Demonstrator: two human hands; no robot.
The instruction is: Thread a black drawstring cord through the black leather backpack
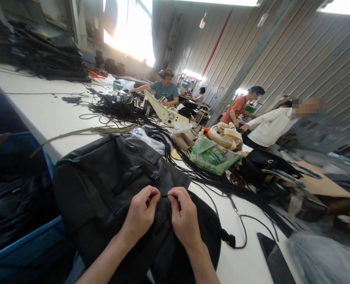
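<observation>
A large black backpack (pixel 86 189) lies across the near edge of the white table in front of me. Over it, my left hand (pixel 143 209) and my right hand (pixel 183 211) are closed in a pinch, facing each other. Between their fingertips runs a short piece of thin black cord (pixel 164 196); its exact kind is hard to make out. Just beyond my left hand is a black buckle (pixel 155 178) on a strap of the bag. Another black buckle (pixel 228 238) sticks out at the bag's right side.
Bundles of black cord (pixel 112 106) spread over the white table (pixel 59 118). A green packet (pixel 213 156), a small cardboard box (pixel 183 141) and a dark phone-like slab (pixel 274 256) lie to the right. A blue crate (pixel 29 238) stands at lower left. Several people work farther back.
</observation>
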